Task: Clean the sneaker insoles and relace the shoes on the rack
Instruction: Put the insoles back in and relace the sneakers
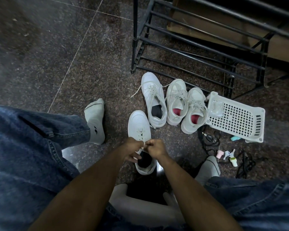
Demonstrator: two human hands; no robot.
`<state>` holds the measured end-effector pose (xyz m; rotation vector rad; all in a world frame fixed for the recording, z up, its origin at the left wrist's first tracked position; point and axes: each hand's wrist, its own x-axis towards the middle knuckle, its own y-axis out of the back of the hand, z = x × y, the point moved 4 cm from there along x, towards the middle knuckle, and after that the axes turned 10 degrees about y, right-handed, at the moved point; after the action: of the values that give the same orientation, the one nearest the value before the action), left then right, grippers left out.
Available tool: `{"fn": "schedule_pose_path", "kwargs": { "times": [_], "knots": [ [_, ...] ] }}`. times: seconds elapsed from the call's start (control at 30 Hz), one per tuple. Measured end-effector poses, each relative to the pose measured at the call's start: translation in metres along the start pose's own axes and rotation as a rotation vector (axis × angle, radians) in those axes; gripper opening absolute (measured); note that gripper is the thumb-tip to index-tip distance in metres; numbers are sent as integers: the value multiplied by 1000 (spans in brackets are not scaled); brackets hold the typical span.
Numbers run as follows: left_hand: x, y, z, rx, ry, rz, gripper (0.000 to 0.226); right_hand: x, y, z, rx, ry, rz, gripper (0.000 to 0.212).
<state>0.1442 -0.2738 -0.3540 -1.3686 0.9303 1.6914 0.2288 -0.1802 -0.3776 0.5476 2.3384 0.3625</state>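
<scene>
A white sneaker [138,125] with a dark insole stands on the floor between my feet, toe pointing away. My left hand [132,150] and my right hand [155,149] are both over its tongue, each pinching an end of the white lace [143,148] near the top eyelets. Behind it its partner [153,99] is laced, with a dark insole and one lace end trailing left. Two more white sneakers with pink insoles [176,100] [193,110] stand to the right. The black shoe rack [198,47] stands beyond them.
A white perforated plastic basket [237,117] lies tipped beside the sneakers. Black laces [245,162], keys and small pastel items [230,157] are scattered on the dark stone floor at right. My socked feet [95,120] [208,167] flank the shoe.
</scene>
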Motion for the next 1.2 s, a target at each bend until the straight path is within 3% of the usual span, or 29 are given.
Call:
{"fn": "schedule_pose_path", "kwargs": {
  "times": [0.1, 0.2, 0.3, 0.43, 0.57, 0.77, 0.93, 1.07, 1.2],
  "knots": [
    [-1, 2, 5, 162, -99, 72, 27, 0, 2, 2, -8, 20, -29, 9],
    [0, 4, 7, 234, -130, 95, 15, -1, 3, 5, 33, 7, -31, 12],
    [-6, 1, 8, 187, -92, 98, 18, -3, 4, 4, 51, 23, -29, 9],
    [-8, -4, 3, 52, -4, 63, 12, -3, 4, 8, -55, 33, 22, 28],
    [-9, 3, 2, 25, 7, 97, 18, -8, 9, 5, -106, 25, 24, 22],
    [-3, 18, -6, -29, 28, 170, 30, -25, 52, -22, -747, 125, -22, 22],
    [-4, 18, -9, -87, 37, 170, 25, -27, 46, -16, -918, 88, -92, 29],
    [11, 20, -15, -63, -37, 232, 22, -25, 40, -13, -879, 33, -80, 22],
    [7, 9, -12, 1, -199, 246, 6, -24, 40, -6, -602, -17, -150, 19]
  ]
}}
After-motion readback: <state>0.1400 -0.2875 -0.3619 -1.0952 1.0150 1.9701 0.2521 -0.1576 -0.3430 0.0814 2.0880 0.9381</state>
